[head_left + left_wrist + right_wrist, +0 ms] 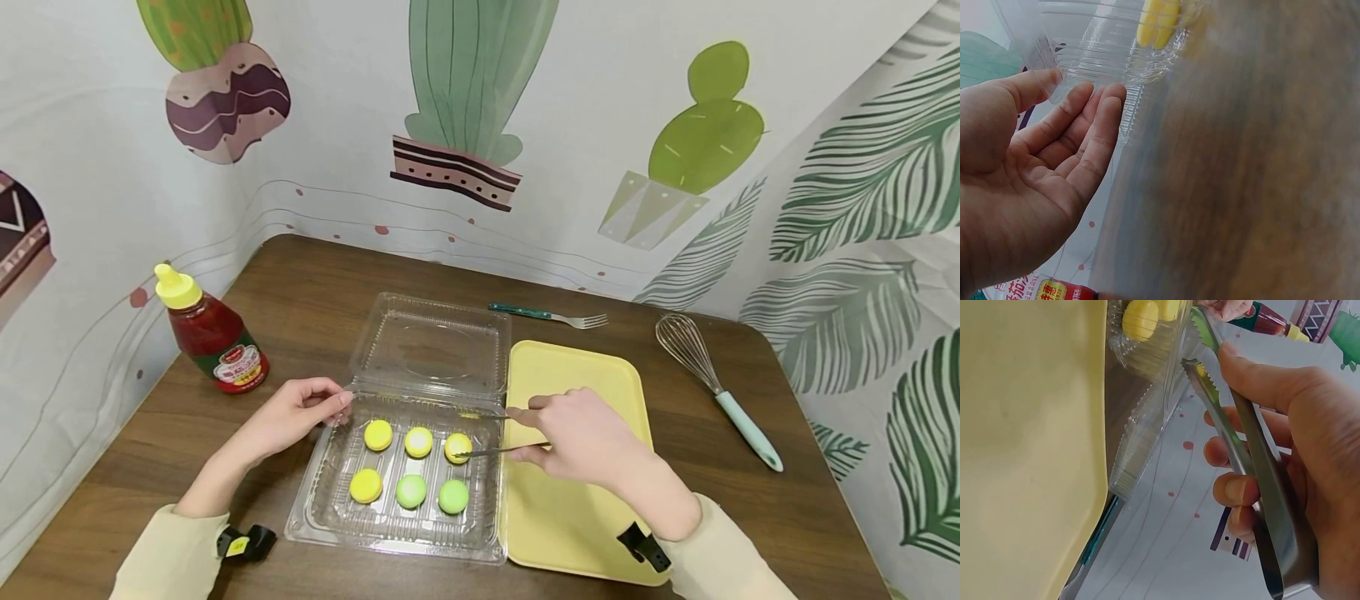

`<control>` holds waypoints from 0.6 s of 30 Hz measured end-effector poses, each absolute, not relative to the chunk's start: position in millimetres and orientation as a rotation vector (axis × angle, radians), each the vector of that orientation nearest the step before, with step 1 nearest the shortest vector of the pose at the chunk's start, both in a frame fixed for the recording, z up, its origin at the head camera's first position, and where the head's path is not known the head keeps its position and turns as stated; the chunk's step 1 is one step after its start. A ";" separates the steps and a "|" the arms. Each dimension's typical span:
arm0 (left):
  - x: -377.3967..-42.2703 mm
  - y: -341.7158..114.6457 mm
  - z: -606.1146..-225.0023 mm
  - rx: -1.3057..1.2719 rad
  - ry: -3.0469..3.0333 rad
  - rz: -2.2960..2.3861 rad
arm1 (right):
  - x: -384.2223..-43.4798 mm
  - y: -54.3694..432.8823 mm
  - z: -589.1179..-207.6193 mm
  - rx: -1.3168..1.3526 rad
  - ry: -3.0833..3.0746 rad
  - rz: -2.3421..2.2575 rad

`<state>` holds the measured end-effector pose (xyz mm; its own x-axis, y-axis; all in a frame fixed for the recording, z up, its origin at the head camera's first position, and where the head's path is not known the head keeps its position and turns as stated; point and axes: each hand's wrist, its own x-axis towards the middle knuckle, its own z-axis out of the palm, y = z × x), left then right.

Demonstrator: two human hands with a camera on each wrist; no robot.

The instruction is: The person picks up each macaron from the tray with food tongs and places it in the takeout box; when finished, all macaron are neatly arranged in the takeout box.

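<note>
A clear plastic box (397, 546) lies with its lid (431, 342) folded back behind it. Inside sit two rows of macarons: the back row is yellow, the front row a yellow macaron (366, 485) and two green ones, such as the green macaron (453, 497). My left hand (292, 417) pinches the box's back left corner between thumb and fingers. Metal tongs (1272, 487) are gripped in my right hand (588, 437), their arms spread apart. One tong tip overlaps the rightmost yellow macaron (457, 442); the other hovers nearer the hinge.
Right of the box lies a yellow tray (577, 533), partly under my right arm. A fork (551, 315) with a green handle lies behind it, and a whisk (720, 392) rests at the far right. On the left stands a ketchup bottle (217, 337). Printed cloth hangs behind the table.
</note>
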<state>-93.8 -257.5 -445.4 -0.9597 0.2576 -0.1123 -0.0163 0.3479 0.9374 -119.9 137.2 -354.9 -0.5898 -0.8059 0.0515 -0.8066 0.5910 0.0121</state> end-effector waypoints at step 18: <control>-93.6 -257.9 -445.3 0.208 2.372 1.649 | -120.8 163.6 -353.6 1.304 -2.744 0.166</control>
<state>-93.6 -257.9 -445.3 -0.9599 0.2542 -0.1183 -0.0223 0.3516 0.9359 -120.8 163.6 -353.6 -0.6288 -0.7656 0.1359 -0.7764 0.6278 -0.0557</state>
